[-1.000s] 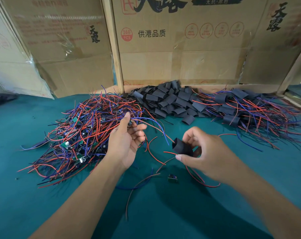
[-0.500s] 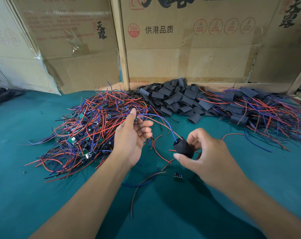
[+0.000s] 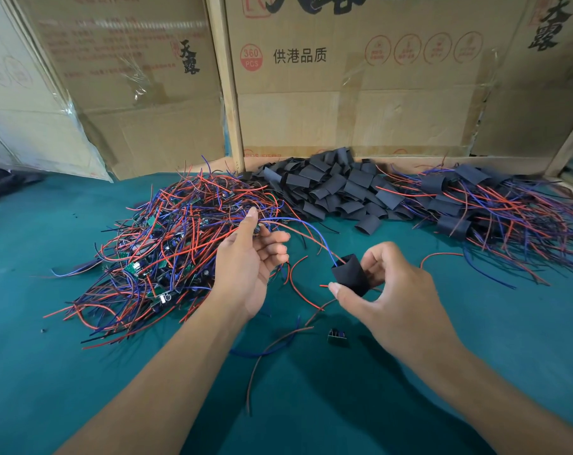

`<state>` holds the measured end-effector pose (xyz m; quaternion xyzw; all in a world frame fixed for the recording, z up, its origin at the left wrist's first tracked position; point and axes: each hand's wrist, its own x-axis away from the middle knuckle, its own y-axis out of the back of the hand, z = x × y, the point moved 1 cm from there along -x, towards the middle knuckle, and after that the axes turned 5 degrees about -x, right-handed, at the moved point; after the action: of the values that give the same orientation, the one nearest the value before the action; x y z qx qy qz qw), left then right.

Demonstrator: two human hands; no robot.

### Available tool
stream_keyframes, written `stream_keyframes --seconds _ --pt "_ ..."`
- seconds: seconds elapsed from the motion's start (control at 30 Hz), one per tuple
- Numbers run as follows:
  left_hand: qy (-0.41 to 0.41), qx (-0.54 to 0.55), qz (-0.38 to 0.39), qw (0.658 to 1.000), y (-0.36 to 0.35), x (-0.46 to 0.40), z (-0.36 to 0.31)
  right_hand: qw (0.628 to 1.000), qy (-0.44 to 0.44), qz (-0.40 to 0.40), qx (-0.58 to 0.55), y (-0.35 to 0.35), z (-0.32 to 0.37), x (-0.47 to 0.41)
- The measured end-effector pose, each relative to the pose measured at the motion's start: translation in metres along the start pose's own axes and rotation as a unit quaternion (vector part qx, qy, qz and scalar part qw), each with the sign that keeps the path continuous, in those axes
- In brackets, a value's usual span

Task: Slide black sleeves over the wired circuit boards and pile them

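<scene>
Cardboard boxes (image 3: 360, 103) are backing the green surface (image 3: 48, 372). Right hand (image 3: 388, 290) is pinching a black sleeve (image 3: 349, 274), now with wires (image 3: 314, 234) feeding into it from the left hand's (image 3: 249, 257) closed grip, so threading's underway; sleeved boards are piling far right.

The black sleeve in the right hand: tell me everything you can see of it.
The sleeve is a short matte black tube, soft-looking like rubber or heat-shrink, squeezed partly open so its upper mouth gapes. It is held tilted above the teal table, pinched in the right hand between the thumb below and fingers behind. Blue and brown wires run from the left hand into its upper mouth, and a red wire tip shows beside its lower end. No board is visible inside it.
</scene>
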<state>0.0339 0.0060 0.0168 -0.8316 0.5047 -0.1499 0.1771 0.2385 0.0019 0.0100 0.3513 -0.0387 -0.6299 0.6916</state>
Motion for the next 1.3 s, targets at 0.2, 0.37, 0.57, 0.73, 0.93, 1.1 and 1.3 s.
stream_keyframes --seconds 0.2,0.37,0.57,0.73,0.93,1.1,1.3 --pt "-0.01 -0.012 0.011 1.0 0.0 0.001 0.001 1.0 -0.005 0.004 0.012 0.001 0.002 0.0" --pt "-0.05 -0.076 0.05 0.995 -0.006 0.005 0.008 1.0 -0.001 0.01 0.025 0.001 0.003 0.0" --pt "-0.071 -0.13 0.085 0.985 -0.009 0.009 0.012 1.0 0.007 0.003 0.031 0.005 0.002 -0.003" --pt "-0.05 -0.204 0.139 0.968 -0.016 0.017 0.022 0.998 0.041 0.011 0.055 0.005 0.001 -0.005" --pt "0.067 -0.118 0.217 0.967 -0.023 0.027 0.028 0.99 0.082 0.039 0.107 0.009 -0.002 -0.01" --pt "0.075 -0.09 0.238 0.964 -0.023 0.026 0.024 0.987 0.09 0.05 0.126 0.014 -0.004 -0.015" --pt "-0.002 -0.132 0.255 0.958 -0.021 0.028 0.026 0.989 0.102 0.066 0.087 0.016 -0.005 -0.016"
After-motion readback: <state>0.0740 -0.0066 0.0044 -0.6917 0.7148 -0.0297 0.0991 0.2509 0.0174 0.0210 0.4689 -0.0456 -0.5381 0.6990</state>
